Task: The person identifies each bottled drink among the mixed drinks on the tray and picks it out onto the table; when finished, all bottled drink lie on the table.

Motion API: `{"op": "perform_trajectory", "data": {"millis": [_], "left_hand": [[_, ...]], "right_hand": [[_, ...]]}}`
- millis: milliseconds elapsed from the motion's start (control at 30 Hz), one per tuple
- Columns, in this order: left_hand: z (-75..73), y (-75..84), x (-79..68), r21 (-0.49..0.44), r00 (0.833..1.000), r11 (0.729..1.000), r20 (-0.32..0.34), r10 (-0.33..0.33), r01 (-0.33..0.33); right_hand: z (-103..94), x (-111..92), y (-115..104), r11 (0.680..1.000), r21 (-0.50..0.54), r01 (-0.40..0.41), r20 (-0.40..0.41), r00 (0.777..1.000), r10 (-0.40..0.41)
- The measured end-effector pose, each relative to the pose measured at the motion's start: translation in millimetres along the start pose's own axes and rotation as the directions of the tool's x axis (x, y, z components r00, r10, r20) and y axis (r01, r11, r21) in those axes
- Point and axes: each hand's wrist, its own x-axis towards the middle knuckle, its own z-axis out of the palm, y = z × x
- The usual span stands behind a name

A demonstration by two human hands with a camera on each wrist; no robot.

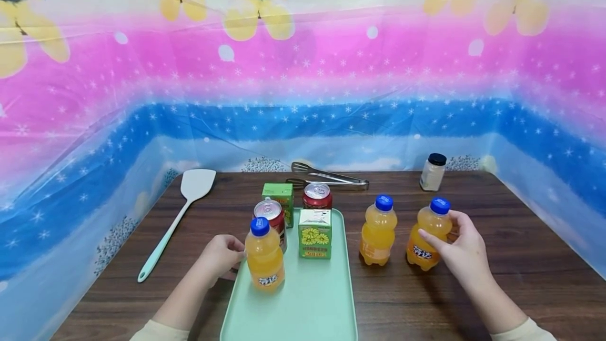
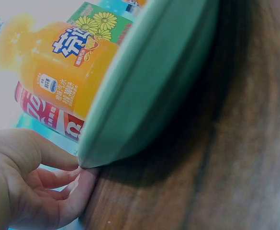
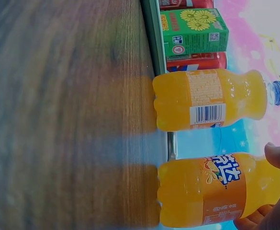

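My left hand (image 1: 219, 258) pinches the left rim of a mint-green tray (image 1: 312, 304), thumb above and fingers below. On the tray stand an orange soda bottle (image 1: 264, 262) with a blue cap, two red drink cans (image 1: 318, 197) and two green drink cartons (image 1: 315, 237) with yellow flowers. With thumb and fingers around its upper part, my right hand (image 1: 466, 251) holds a second orange soda bottle (image 1: 423, 238), upright on the table right of the tray. Between that bottle and the tray stands a third orange soda bottle (image 1: 377, 233).
Behind the tray lie metal tongs (image 1: 331, 177). A small jar (image 1: 433, 173) with a black lid stands at the back right. At the left lies a white spatula (image 1: 196, 186) with a mint handle. A patterned cloth (image 1: 303, 120) surrounds the wooden table (image 1: 397, 309).
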Motion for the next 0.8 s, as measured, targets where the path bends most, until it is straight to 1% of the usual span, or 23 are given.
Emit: {"op": "perform_trajectory", "data": {"millis": [500, 767, 800], "left_hand": [[-0.2, -0.3, 0.2, -0.006, 1.000, 1.000, 0.006, -0.002, 0.002], [-0.1, 0.9, 0.2, -0.019, 1.000, 1.000, 0.015, -0.019, 0.019], [0.1, 1.1, 0.7, -0.022, 1.000, 1.000, 0.017, -0.021, 0.021]], "right_hand": [[0.9, -0.5, 1.0, 0.999, 0.023, -0.033, 0.002, 0.999, 0.033], [1.2, -0.1, 3.0, 0.998, 0.018, -0.056, -0.002, 0.998, 0.056], [2.0, 0.6, 5.9, 0.998, -0.007, -0.056, -0.008, 0.998, 0.056]]}}
